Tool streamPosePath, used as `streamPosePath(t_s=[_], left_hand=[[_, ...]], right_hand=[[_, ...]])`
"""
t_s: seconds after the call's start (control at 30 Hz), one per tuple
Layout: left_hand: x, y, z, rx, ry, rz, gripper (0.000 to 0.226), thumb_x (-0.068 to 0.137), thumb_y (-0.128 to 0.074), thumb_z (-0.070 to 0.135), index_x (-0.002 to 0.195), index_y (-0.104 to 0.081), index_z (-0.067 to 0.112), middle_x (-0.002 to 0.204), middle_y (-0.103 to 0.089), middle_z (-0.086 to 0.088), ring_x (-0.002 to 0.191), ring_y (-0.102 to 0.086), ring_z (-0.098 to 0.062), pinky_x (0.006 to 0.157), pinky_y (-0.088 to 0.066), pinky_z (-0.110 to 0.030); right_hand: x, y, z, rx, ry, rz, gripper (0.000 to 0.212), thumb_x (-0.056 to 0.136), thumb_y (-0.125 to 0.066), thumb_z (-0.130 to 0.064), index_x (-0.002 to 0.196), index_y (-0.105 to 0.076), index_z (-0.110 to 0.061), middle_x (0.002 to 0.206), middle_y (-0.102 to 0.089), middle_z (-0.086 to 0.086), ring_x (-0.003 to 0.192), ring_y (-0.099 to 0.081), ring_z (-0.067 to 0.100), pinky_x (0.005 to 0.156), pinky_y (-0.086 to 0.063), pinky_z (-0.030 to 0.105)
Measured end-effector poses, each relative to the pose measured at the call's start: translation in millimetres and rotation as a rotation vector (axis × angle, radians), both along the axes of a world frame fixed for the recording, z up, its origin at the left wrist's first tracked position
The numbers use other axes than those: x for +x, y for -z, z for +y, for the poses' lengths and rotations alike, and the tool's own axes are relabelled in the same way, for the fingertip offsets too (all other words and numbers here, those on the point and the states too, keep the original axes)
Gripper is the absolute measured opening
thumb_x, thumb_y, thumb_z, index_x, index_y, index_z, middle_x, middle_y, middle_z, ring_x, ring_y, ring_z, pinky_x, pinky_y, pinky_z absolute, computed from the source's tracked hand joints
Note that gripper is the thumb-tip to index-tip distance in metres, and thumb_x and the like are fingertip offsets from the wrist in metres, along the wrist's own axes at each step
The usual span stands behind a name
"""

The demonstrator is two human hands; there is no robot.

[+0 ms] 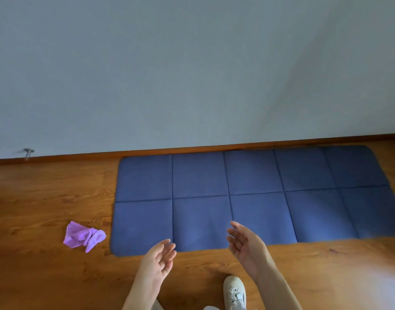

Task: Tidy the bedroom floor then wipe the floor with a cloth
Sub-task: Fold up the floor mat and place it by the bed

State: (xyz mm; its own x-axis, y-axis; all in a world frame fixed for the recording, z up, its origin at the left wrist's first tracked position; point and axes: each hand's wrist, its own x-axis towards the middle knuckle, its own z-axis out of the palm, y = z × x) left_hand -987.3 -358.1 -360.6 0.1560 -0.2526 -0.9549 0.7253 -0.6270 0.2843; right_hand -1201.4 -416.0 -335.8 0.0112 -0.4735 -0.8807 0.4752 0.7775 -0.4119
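Above the near edge of the blue mat (248, 198), the left hand (157, 261) and the right hand (245, 245) are held wide and empty, probably to reach it, while the purple cloth (83, 237) is left crumpled on the wooden floor (35, 198) just beside the mat.

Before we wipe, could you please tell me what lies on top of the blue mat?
Nothing rests on the blue mat; the purple cloth lies on the floor beside it. Anything underneath is hidden.

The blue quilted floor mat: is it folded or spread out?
Spread out: the blue quilted floor mat lies flat on the wooden floor, all panels showing.
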Motion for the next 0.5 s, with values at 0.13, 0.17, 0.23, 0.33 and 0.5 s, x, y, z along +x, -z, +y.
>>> streamPosePath(t_s=[0.13, 0.17, 0.23, 0.33, 0.5], left_hand=[[34, 47, -8, 0.034, 0.260, -0.108, 0.015, 0.094, -0.052, 0.011, 0.088, -0.063, 0.003, 0.087, -0.066, -0.013, 0.081, -0.061, -0.025, 0.077, -0.045, -0.033], [43, 62, -9, 0.037, 0.321, -0.127, 0.014, 0.094, -0.053, 0.009, 0.086, -0.063, 0.003, 0.083, -0.066, -0.013, 0.077, -0.061, -0.024, 0.073, -0.045, -0.031], [66, 98, -9, 0.027, 0.421, -0.132, 0.014, 0.093, -0.053, 0.009, 0.085, -0.064, 0.005, 0.080, -0.066, -0.012, 0.074, -0.061, -0.024, 0.070, -0.044, -0.030], [101, 162, -5, 0.042, 0.405, -0.048, 0.013, 0.091, -0.055, 0.014, 0.091, -0.066, 0.007, 0.092, -0.067, -0.013, 0.086, -0.061, -0.025, 0.082, -0.043, -0.033], [134, 269, 18, 0.094, 0.296, -0.086, 0.017, 0.096, -0.047, 0.018, 0.099, -0.061, 0.009, 0.102, -0.065, -0.011, 0.100, -0.059, -0.025, 0.097, -0.040, -0.038]], right_hand=[[39, 55, -3, 0.041, 0.048, 0.025, 0.018, 0.094, -0.052, -0.015, 0.104, -0.064, -0.006, 0.090, -0.065, 0.012, 0.079, -0.061, 0.022, 0.069, -0.048, 0.029], [49, 72, -1, 0.058, 0.057, 0.024, 0.017, 0.094, -0.052, -0.014, 0.103, -0.064, -0.006, 0.090, -0.065, 0.012, 0.078, -0.061, 0.022, 0.067, -0.048, 0.028], [69, 112, 5, 0.087, 0.080, 0.016, 0.015, 0.094, -0.052, -0.013, 0.100, -0.064, -0.005, 0.088, -0.065, 0.013, 0.076, -0.061, 0.022, 0.066, -0.047, 0.029], [92, 173, 16, 0.160, 0.112, 0.017, 0.013, 0.093, -0.052, -0.010, 0.095, -0.064, -0.003, 0.084, -0.064, 0.013, 0.072, -0.060, 0.022, 0.062, -0.046, 0.027], [109, 271, 44, 0.207, 0.094, 0.071, 0.013, 0.094, -0.052, -0.011, 0.096, -0.064, -0.005, 0.086, -0.066, 0.012, 0.075, -0.061, 0.022, 0.062, -0.047, 0.026]])
